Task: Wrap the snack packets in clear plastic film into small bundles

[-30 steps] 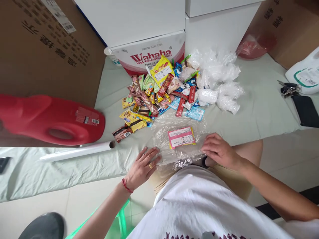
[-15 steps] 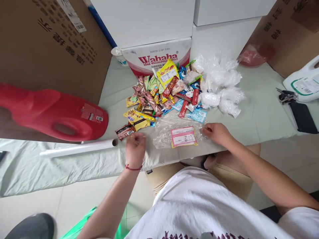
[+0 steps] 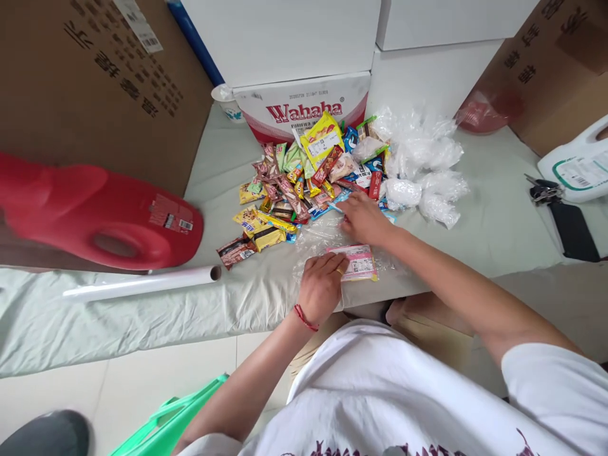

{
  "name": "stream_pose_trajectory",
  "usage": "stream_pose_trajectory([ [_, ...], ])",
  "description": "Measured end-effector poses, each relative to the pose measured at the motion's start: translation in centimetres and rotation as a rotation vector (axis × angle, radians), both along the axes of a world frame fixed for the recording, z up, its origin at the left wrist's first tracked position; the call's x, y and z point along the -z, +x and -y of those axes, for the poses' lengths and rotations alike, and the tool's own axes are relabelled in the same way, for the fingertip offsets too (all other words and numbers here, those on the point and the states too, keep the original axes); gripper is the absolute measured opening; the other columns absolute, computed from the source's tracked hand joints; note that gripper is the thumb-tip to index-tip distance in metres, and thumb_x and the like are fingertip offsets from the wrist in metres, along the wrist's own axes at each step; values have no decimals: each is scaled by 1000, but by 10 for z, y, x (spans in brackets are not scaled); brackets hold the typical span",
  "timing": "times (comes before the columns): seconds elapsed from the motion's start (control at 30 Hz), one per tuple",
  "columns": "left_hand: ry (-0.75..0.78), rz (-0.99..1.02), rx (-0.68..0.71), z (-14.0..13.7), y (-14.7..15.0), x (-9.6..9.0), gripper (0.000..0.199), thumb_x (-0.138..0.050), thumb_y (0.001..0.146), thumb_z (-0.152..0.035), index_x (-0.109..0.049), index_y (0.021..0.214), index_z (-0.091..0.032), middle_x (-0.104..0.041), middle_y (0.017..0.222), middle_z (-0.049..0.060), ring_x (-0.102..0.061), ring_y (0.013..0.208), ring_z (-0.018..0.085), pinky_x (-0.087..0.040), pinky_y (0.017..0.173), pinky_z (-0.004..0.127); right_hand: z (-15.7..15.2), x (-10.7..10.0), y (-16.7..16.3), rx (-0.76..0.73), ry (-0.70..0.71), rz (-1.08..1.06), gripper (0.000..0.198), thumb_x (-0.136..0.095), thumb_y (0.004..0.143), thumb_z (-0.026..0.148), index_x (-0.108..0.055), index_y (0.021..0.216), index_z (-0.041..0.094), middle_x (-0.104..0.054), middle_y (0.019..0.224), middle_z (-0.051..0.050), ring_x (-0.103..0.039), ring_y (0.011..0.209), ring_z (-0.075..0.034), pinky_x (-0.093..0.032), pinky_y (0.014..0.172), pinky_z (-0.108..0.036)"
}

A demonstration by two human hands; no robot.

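Head view, the only one. The pink-and-white labelled packet [image 3: 360, 263] lies near the table's near edge, in front of the person, with crinkled clear film [image 3: 316, 237] showing to its left and on its far side.

Left hand [image 3: 320, 285]: half a second ago it was well to the left, fingers curled, near the brown packet [image 3: 237, 251]. It is now palm down on the labelled packet's left end, fingers flat and together, grasping nothing visible.

Right hand [image 3: 365, 218]: was at the film's right side; now farther and more to the left, above the near edge of the snack pile [image 3: 291, 197]. Fingers are bent downward; cannot tell whether they pinch the film, a light blue wrapper or nothing. A light blue edge [image 3: 335, 208] shows just left of the fingertips.

Film: one second ago it spread nearer than the packet, toward the table edge; that near spread is no longer visible. Labelled packet roughly where it was.

Reading (judgement): the near part of the film has probably been turned inward, the left hand steadies the packet, and attention has shifted to the far side. Film does not look closed all round.

Surroundings unchanged: clear-wrapped bundles [image 3: 422, 152] far right of the packet, white roll [image 3: 142, 283] to the left.
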State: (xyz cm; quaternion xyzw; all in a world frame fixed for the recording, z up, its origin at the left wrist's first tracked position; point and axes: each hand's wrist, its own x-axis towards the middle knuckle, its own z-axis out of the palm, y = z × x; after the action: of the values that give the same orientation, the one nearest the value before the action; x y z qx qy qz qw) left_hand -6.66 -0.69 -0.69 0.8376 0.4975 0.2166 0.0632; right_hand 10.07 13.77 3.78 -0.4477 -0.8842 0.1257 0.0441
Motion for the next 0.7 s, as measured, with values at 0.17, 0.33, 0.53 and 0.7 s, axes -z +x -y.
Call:
stream_pose_trajectory([
  [0.17,-29,-97,-59,9,0,1,44,-53,95,-12,-71,133,-23,-71,139,7,-64,113,29,-49,88,45,-34,4,-37,-62,-203,228,34,-72,88,30,-75,117,13,-72,122,-19,-53,128,-37,-35,108,-47],
  [0.33,-70,-157,-75,12,6,-1,43,-53,95,-13,-70,133,-21,-70,141,8,-64,103,28,-51,82,45,-25,-24,-23,-286,-188,69,19,-63,91,16,-74,105,13,-71,113,-14,-61,106,-26,-40,86,-30],
  [0.53,-123,-83,-52,9,7,-3,44,-51,94,-9,-70,132,-19,-71,137,11,-67,105,28,-56,86,44,52,-32,7,-295,-84,136,25,-47,104,23,-69,116,17,-65,109,-11,-60,79,-19,-32,64,-29],
  [0.7,-278,381,-3,22,-15,6,41,-45,92,-9,-78,114,-23,-78,110,9,-71,102,23,-60,90,38,105,10,17,-285,-111,37,43,-48,104,18,-54,146,24,-62,115,-10,-61,91,-21,-41,73,-30],
])
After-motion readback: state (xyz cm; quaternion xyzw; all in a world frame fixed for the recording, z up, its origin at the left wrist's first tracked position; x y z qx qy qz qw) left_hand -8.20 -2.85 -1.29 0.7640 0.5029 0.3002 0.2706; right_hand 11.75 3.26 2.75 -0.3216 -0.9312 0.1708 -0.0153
